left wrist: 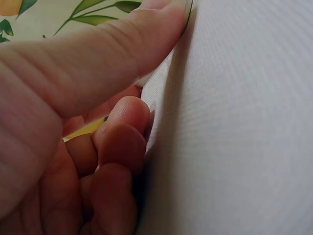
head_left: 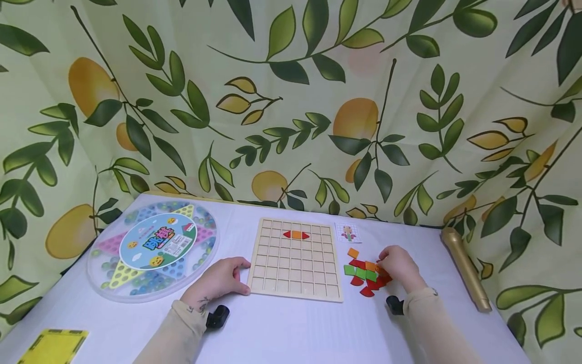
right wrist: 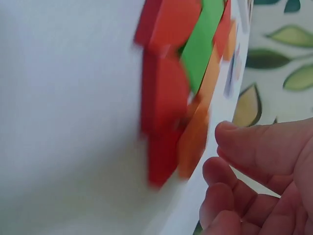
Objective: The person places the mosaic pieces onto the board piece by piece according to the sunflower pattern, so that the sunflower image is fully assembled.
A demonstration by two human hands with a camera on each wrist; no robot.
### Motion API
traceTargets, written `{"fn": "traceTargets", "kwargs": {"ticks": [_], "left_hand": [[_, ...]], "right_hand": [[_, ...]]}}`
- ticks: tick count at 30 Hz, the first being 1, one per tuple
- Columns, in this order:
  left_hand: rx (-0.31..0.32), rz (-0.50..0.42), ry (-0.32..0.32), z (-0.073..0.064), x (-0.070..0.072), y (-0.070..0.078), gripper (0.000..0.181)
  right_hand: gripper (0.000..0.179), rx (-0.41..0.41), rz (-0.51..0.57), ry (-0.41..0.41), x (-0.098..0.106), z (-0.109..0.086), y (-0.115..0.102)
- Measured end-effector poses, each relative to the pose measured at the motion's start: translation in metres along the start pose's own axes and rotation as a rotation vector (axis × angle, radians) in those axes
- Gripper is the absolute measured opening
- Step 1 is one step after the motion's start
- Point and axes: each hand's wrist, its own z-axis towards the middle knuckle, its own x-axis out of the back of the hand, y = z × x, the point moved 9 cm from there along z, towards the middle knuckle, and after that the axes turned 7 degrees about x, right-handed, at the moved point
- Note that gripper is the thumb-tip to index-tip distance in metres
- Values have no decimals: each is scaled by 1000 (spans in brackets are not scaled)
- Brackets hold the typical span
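Observation:
A wooden grid board [head_left: 291,273] lies in the middle of the table. In its upper rows sits an orange square [head_left: 297,235] with a red piece [head_left: 288,234] on either side. My left hand [head_left: 220,278] rests at the board's left edge; its thumb touches near the lower corner, and in the left wrist view the fingers bend loosely. Right of the board is a loose pile of red, green [head_left: 360,273] and orange tiles. My right hand [head_left: 400,265] is over the pile's right side. In the right wrist view its thumb and fingers appear just apart from an orange tile [right wrist: 193,147], holding nothing visible.
A small pattern card [head_left: 347,233] lies beyond the pile. To the left is a round clear case [head_left: 97,275] of marbles with a star board. A yellow panel [head_left: 54,346] lies front left, a gold tube [head_left: 466,268] at the right edge. Leaf-printed cloth hangs behind.

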Motion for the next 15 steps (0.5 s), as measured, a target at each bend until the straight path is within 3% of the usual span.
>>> {"fn": "traceTargets", "kwargs": {"ticks": [6,12,15], "left_hand": [[-4,5,0,0,-1,0,59],[4,1,3,-1,0,1,58],[1,0,2,-1,0,2,58]], "right_hand": [[20,-32,-6,8,7,-4,18],[33,-11,-2,-34,1,-1,17],[31,-8,-32,-31,2,-1,19]]}}
